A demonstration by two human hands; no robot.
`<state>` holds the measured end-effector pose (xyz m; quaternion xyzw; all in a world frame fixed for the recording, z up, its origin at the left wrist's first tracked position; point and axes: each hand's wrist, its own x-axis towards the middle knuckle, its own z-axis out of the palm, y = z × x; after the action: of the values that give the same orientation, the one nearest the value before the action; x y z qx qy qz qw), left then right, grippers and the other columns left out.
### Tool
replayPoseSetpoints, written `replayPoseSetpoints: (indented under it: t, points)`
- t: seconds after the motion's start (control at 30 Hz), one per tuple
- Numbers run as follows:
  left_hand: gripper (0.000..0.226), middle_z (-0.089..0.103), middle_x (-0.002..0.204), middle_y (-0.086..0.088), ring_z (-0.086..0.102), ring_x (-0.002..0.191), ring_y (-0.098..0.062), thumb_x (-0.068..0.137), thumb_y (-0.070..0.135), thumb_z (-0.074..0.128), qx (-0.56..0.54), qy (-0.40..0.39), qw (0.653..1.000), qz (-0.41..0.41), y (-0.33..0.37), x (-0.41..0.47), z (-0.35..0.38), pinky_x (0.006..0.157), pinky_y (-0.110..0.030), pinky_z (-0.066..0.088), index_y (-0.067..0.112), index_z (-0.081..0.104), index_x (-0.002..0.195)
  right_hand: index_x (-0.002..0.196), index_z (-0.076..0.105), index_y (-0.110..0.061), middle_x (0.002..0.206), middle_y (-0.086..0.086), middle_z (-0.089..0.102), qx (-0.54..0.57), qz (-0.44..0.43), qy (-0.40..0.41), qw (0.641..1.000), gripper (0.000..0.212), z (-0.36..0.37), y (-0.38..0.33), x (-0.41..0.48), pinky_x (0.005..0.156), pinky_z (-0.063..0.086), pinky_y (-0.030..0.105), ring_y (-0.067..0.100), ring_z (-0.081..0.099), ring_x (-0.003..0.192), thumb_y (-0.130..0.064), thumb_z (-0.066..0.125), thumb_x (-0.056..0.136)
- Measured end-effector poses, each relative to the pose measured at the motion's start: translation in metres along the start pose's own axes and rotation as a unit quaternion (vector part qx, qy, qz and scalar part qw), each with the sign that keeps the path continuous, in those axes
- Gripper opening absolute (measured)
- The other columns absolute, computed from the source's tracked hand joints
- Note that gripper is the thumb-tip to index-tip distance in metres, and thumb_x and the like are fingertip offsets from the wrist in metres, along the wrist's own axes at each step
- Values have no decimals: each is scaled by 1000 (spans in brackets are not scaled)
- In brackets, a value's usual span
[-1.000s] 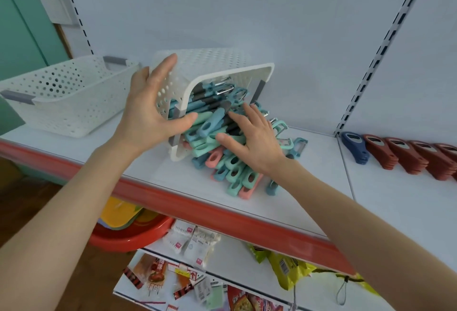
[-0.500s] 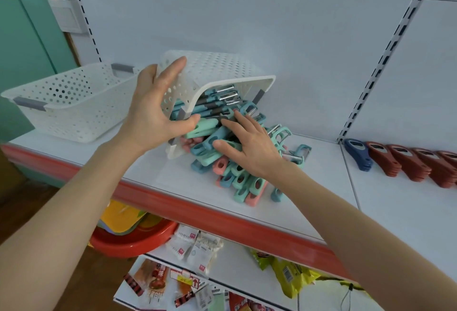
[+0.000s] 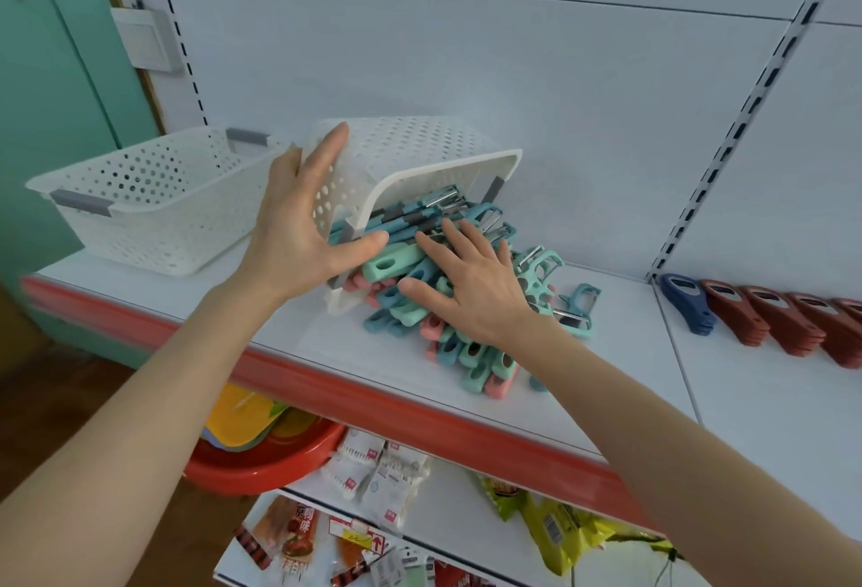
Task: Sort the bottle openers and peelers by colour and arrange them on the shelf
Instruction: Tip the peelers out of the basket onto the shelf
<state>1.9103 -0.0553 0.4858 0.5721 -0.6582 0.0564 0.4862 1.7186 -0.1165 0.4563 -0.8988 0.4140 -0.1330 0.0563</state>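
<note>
A white perforated basket point(image 3: 410, 157) lies tipped on its side on the white shelf point(image 3: 606, 390), mouth towards the right. A heap of teal, mint and pink peelers point(image 3: 471, 353) spills out of it onto the shelf. My left hand point(image 3: 298, 232) holds the basket's side wall, fingers straight up along it and thumb at the rim. My right hand point(image 3: 471, 288) lies flat on the heap just outside the mouth, fingers spread. Further right stand a blue bottle opener point(image 3: 685, 302) and a row of red-brown bottle openers point(image 3: 783, 325).
A second white basket point(image 3: 154, 194) with grey handles stands upright at the shelf's left end. The shelf has a red front edge point(image 3: 373, 404). Below it are a red basin point(image 3: 261, 460) and packaged goods point(image 3: 373, 474). A slotted upright point(image 3: 746, 111) divides the back wall.
The basket has tipped a little further under my left hand. More peelers have slid out onto the shelf, and my right hand has moved slightly along the heap.
</note>
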Motion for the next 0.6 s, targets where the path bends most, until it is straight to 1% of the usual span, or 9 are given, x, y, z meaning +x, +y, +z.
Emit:
replayPoseSetpoints:
  t: [0.07,0.13,0.23,0.3,0.37,0.43,0.5,0.6]
  points:
    - [90,36,120,-7,28,108,6,61,53,61,-5,37,999,14,-4,-3,5,95,3,18,24,28,139,146,22,-34,157,-1,10,5,2,2,1000,68,0,1,-1,115,-2,52,19,-2,145,-67,30,86]
    - [86,39,117,-9,31,106,4,64,49,61,-13,67,997,23,-5,-4,9,96,1,21,17,32,139,144,25,-35,156,-3,12,8,3,11,1000,68,0,3,-5,115,0,51,18,-1,145,-69,31,85]
    - [83,41,116,-11,35,103,2,66,45,62,-12,93,995,41,-3,0,10,97,-2,24,12,36,137,143,28,-36,156,-2,15,13,15,20,1000,70,-1,9,-11,115,2,51,18,0,145,-72,31,84]
    - [80,42,115,-10,36,102,11,67,44,62,-11,97,994,58,-1,5,9,97,-4,25,11,38,137,144,27,-36,156,-1,14,27,28,26,999,69,-3,11,-12,116,2,51,19,0,145,-69,33,84]
    - [78,42,111,-1,33,106,16,68,41,62,-10,97,992,77,-1,10,8,96,-4,25,11,39,136,145,23,-36,157,0,11,40,31,36,998,70,-5,11,-10,116,2,50,19,0,145,-68,34,84]
    - [75,38,108,12,32,106,17,69,39,62,-5,95,991,97,0,14,9,95,-4,25,11,41,135,146,18,-37,157,0,9,44,22,42,998,71,-7,9,-5,117,2,49,19,-1,145,-68,33,84]
    - [74,36,107,15,34,103,14,69,37,62,-2,94,990,109,-1,17,8,95,-3,25,10,42,135,146,16,-36,158,1,7,44,13,41,998,72,-8,7,0,116,1,48,19,-2,145,-68,32,84]
    - [71,38,107,13,39,99,2,69,36,63,3,89,988,125,-3,22,5,94,-6,28,12,43,134,147,16,-35,158,1,5,43,4,39,998,71,-9,5,8,116,0,48,19,-3,145,-66,33,86]
